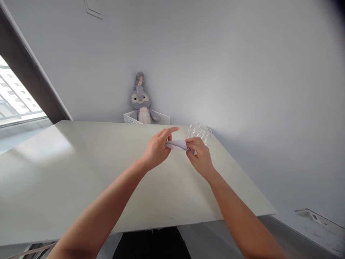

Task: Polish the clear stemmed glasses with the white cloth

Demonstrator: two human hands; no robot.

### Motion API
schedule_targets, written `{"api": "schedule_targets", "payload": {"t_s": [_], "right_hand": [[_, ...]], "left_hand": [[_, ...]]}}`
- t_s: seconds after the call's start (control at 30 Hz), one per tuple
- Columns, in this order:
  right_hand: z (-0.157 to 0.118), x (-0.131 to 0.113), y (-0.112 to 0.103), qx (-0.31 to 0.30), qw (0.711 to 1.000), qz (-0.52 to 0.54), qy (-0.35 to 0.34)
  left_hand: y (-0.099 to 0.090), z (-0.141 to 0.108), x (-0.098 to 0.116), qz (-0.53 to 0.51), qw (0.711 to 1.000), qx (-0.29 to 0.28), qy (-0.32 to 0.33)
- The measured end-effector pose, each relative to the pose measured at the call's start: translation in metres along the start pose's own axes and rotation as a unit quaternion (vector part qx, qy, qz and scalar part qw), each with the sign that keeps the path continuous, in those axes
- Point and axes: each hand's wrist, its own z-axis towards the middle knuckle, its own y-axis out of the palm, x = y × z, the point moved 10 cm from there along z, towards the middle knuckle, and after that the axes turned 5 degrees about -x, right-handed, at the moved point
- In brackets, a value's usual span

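Note:
A small white folded piece [178, 144], paper or cloth, is held level between both hands above the table. My left hand [159, 145] grips its left end, with the index finger stretched out to the right. At the right end, the fingers and thumb of my right hand [198, 153] pinch the piece. Several clear glass cups [201, 131] stand just behind my right hand, partly hidden by it.
The pale table [161, 194] has its near edge in front of my body. A grey plush rabbit [142, 104] sits in a white perforated basket [163, 119] at the far edge, against the wall. A window [16, 93] is at the left.

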Motion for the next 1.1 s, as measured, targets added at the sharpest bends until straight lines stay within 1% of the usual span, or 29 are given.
{"api": "schedule_targets", "payload": {"t_s": [0.03,0.07,0.1,0.13,0.17,0.2,0.23,0.27,0.3,0.33,0.4,0.47,0.53,0.6,0.67,0.73,0.8,0.9,1.0,1.1], "right_hand": [[-0.005,-0.001,0.002,-0.017,1.0,-0.003,-0.01],[-0.012,0.0,0.008,-0.049,0.999,-0.005,-0.014],[-0.022,0.004,0.017,-0.097,0.995,-0.009,-0.008],[-0.034,0.011,0.03,-0.16,0.987,-0.016,0.012],[-0.049,0.022,0.043,-0.231,0.971,-0.027,0.049],[-0.065,0.036,0.054,-0.299,0.948,-0.042,0.098],[-0.079,0.05,0.061,-0.349,0.923,-0.06,0.15],[-0.09,0.062,0.062,-0.376,0.902,-0.077,0.199],[-0.096,0.072,0.06,-0.378,0.89,-0.093,0.237],[-0.095,0.077,0.056,-0.363,0.889,-0.106,0.258],[-0.084,0.075,0.05,-0.312,0.906,-0.127,0.255],[-0.072,0.063,0.059,-0.292,0.92,-0.14,0.221],[-0.069,0.049,0.081,-0.303,0.922,-0.157,0.185],[-0.072,0.036,0.107,-0.323,0.917,-0.171,0.158],[-0.081,0.03,0.134,-0.348,0.91,-0.177,0.136],[-0.089,0.034,0.157,-0.377,0.901,-0.177,0.119],[-0.089,0.05,0.17,-0.395,0.893,-0.183,0.119],[-0.072,0.093,0.174,-0.396,0.885,-0.198,0.145],[-0.043,0.138,0.173,-0.388,0.879,-0.219,0.172],[-0.014,0.171,0.18,-0.389,0.867,-0.243,0.195]], "left_hand": [[0.003,-0.005,0.012,0.033,0.999,-0.026,0.019],[0.008,-0.014,0.02,0.062,0.996,-0.059,0.027],[0.017,-0.027,0.028,0.082,0.991,-0.097,0.038],[0.028,-0.043,0.033,0.089,0.985,-0.137,0.048],[0.04,-0.062,0.037,0.083,0.978,-0.183,0.055],[0.051,-0.081,0.039,0.069,0.972,-0.217,0.054],[0.061,-0.1,0.04,0.049,0.966,-0.248,0.049],[0.066,-0.116,0.039,0.028,0.965,-0.258,0.036],[0.069,-0.131,0.036,0.009,0.966,-0.259,0.017],[0.071,-0.144,0.033,-0.011,0.966,-0.26,0.004],[0.063,-0.162,0.023,-0.031,0.976,-0.213,-0.023],[0.048,-0.175,0.008,-0.013,0.988,-0.148,-0.05],[0.03,-0.187,-0.008,0.021,0.993,-0.078,-0.086],[0.017,-0.2,-0.021,0.057,0.99,-0.033,-0.123],[0.008,-0.212,-0.03,0.098,0.983,-0.014,-0.154],[0.002,-0.223,-0.036,0.15,0.973,-0.001,-0.177],[-0.002,-0.232,-0.039,0.198,0.962,0.014,-0.186],[-0.003,-0.24,-0.04,0.229,0.958,0.031,-0.169],[0.002,-0.242,-0.031,0.205,0.973,0.041,-0.103],[0.006,-0.242,-0.019,0.173,0.983,0.042,-0.03]]}}
